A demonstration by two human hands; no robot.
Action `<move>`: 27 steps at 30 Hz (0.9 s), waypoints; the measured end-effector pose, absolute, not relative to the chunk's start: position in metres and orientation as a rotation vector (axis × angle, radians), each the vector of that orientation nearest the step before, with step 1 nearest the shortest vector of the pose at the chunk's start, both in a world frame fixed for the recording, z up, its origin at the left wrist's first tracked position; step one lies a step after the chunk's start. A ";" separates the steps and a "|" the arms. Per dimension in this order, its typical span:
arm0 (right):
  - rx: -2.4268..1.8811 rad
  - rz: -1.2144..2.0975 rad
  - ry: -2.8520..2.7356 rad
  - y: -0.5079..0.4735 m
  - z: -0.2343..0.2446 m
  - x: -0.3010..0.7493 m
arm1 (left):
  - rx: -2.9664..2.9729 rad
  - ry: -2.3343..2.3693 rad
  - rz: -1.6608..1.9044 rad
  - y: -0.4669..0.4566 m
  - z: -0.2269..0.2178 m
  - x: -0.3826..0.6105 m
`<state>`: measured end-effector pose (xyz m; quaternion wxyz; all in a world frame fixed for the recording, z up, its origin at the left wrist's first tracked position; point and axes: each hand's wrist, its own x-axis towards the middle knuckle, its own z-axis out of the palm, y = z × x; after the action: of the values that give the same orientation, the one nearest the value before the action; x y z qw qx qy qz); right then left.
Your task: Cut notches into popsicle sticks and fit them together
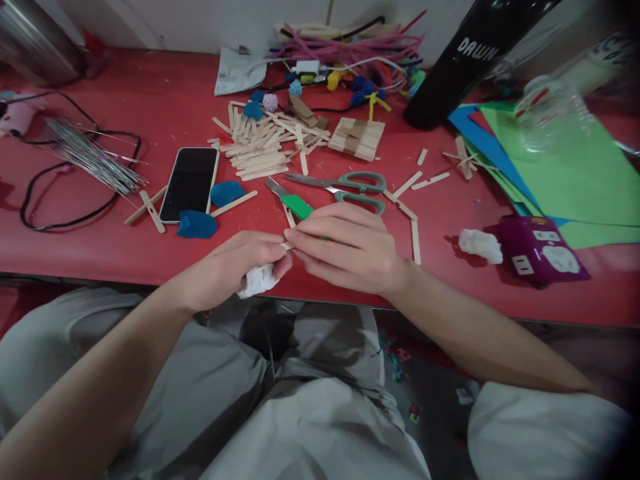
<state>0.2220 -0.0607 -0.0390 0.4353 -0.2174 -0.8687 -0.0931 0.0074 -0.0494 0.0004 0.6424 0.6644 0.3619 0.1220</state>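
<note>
My left hand (250,257) is closed, with a crumpled white tissue (259,281) tucked under its fingers. Thumb and finger also pinch a small piece of wooden craft stick (287,246). From the right, the fingertips of my right hand (345,247) close on that same piece, mostly covering it. Just beyond the hands lies a green utility knife (298,206) with its blade out, partly hidden by my right hand. Grey-handled scissors (360,180) rest behind it. Blue scraps (197,224) and a single craft stick (235,203) are left of the hands.
A pile of craft sticks (265,143) spreads at the back centre. A phone (190,183) and metal wires (95,157) lie left. At right are a black bottle (470,67), coloured paper (575,173), a purple packet (540,250) and a crumpled tissue (480,245).
</note>
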 end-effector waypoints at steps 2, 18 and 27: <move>-0.552 -0.249 -2.157 -0.061 -0.039 0.223 | 1.505 0.829 0.287 -0.050 -0.001 0.008; -0.586 -0.280 -2.134 -0.065 -0.043 0.228 | 1.349 0.719 0.368 -0.057 -0.003 0.016; -0.566 -0.305 -2.115 -0.064 -0.038 0.224 | 1.292 0.686 0.387 -0.057 -0.007 0.015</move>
<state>0.2242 -0.0637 -0.0382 0.4488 -0.2290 -0.8549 -0.1234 0.0147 -0.0574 -0.0070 0.7271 0.5862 0.3113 0.1754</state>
